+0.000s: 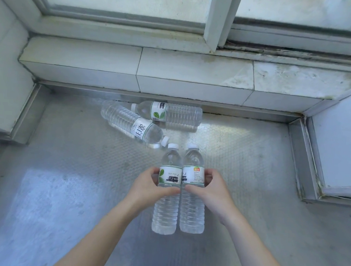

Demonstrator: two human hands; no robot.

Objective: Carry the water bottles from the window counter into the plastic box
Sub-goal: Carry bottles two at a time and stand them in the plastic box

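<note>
Two clear water bottles with white caps are side by side above the steel counter [65, 167], caps pointing toward the window. My left hand [146, 186] grips the left bottle [165, 210] at its label. My right hand [210, 190] grips the right bottle [192, 212] the same way. Two more bottles lie on the counter behind them: one [128, 121] diagonal with its cap toward me, another [175, 114] lying along the tiled step. The plastic box is not in view.
A white tiled ledge [194, 72] runs under the window frame [214, 22] at the back. A wall corner [7, 71] bounds the counter on the left, a white panel [340, 143] on the right. Raised steel rims edge the counter.
</note>
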